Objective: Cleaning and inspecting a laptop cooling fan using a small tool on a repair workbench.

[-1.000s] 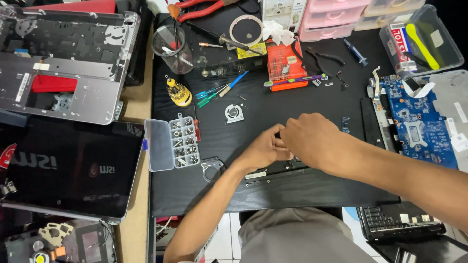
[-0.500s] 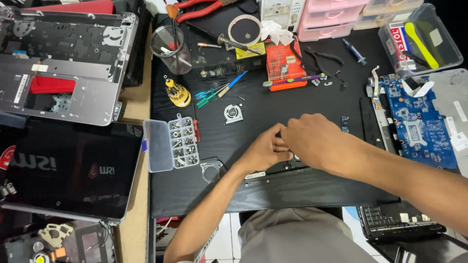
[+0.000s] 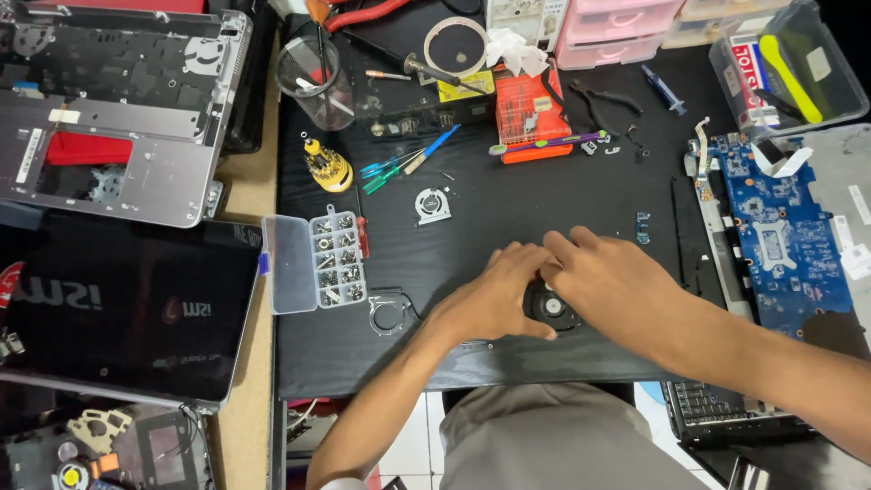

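A small black laptop cooling fan [image 3: 551, 308] lies on the black work mat [image 3: 508, 195] near the front edge. My left hand [image 3: 490, 298] rests on the fan's left side, fingers curled against it. From the right, my right hand [image 3: 615, 279] covers the fan's top and right side, its fingertips meeting those of the left hand. Most of the fan is hidden under both hands; only its round hub shows.
A clear screw organiser [image 3: 313, 261], a loose fan cover [image 3: 388, 313] and a small grey fan [image 3: 433, 204] lie left of the hands. A blue motherboard [image 3: 780, 236] sits to the right. Screwdrivers [image 3: 399, 165], an orange bit case [image 3: 522, 113] and a laptop lid [image 3: 127, 304] surround the mat.
Both hands stay on the fan; they have shifted only slightly, and the fan's hub now shows between them.
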